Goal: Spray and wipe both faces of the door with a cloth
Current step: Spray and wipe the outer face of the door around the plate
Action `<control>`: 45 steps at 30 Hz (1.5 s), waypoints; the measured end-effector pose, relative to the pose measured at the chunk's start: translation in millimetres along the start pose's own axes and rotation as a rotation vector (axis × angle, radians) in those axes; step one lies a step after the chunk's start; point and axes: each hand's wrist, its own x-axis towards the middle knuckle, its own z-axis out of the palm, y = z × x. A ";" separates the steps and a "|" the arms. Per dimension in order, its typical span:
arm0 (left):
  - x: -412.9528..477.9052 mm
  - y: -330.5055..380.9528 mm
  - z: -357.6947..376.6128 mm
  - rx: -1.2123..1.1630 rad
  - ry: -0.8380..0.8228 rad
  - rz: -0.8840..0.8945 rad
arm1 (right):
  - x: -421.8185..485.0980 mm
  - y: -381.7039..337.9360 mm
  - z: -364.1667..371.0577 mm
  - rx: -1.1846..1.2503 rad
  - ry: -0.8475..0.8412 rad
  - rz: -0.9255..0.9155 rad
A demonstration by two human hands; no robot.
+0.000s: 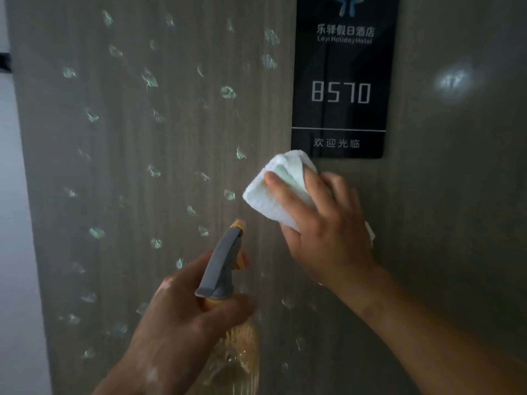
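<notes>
1. The door [171, 138] fills nearly the whole view: a flat face of grey-brown wood grain, the grain running up and down. It is dimly lit, with one pale blotch of reflected light [453, 81] on its right part.
2. A strip of pale wall [17, 223] runs down the left edge of the view beside the door's edge. A small dark fitting [5, 62] sticks out there, too cropped to identify; it may be a hinge.
3. A glossy black sign plate [342, 67] sits flat on the door at upper right, upright, showing a logo, hotel lettering and the number 8570.
4. The right hand [322, 223] reaches in from the lower right with its back to the camera. Its fingers curl round the cloth and press it against the door.
5. The left hand [176, 317] comes up from the bottom, wrapped round the neck of the spray bottle.
6. The spray bottle [222, 269] has a grey trigger head with orange parts. The head's long axis slants from lower left to upper right, and its nozzle points up at the door. The clear body hangs below the fist.
7. The cloth [273, 192] is white, folded into a pad, touching the door just below the plate's lower left corner.
8. Wet droplets [228, 92] speckle the door's left and middle, glinting pale green.
</notes>
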 end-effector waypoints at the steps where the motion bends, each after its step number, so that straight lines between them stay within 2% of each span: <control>1: 1.7 -0.6 -2.0 0.001 0.001 0.003 | 4.4 -0.8 0.8 -0.003 0.006 0.014; 4: 4.5 -3.4 -7.5 0.022 0.016 0.006 | -28.2 -8.5 3.7 0.011 -0.029 -0.034; 7: 2.1 -3.7 -13.3 0.023 0.008 0.003 | -87.0 -16.4 4.3 0.005 -0.156 -0.222; 10: -1.0 -4.5 -18.1 0.030 0.010 -0.001 | -88.1 -10.9 2.1 -0.006 -0.201 -0.280; 16: 4.1 -3.7 -21.0 0.004 0.025 -0.027 | 11.1 -12.1 0.9 0.010 -0.043 0.020; 19: 7.6 -1.1 -24.4 -0.003 0.025 -0.017 | -12.4 -24.4 3.8 0.019 -0.057 0.019; 23: 10.2 11.7 -34.6 -0.015 0.017 0.054 | -78.1 -40.9 10.6 -0.011 -0.120 -0.112; 27: 19.4 36.0 -48.1 -0.018 -0.008 0.116 | -75.0 -45.9 5.3 0.057 -0.068 -0.058; 31: 36.1 67.6 -59.5 -0.053 -0.023 0.180 | -15.7 -39.2 -13.7 0.192 0.021 0.081; 36: 64.1 93.7 -69.3 -0.088 -0.020 0.231 | 82.1 -22.8 -27.9 0.214 0.168 0.250; 45: 87.2 124.9 -61.6 -0.114 -0.076 0.248 | 164.4 7.9 -38.7 0.154 0.196 0.370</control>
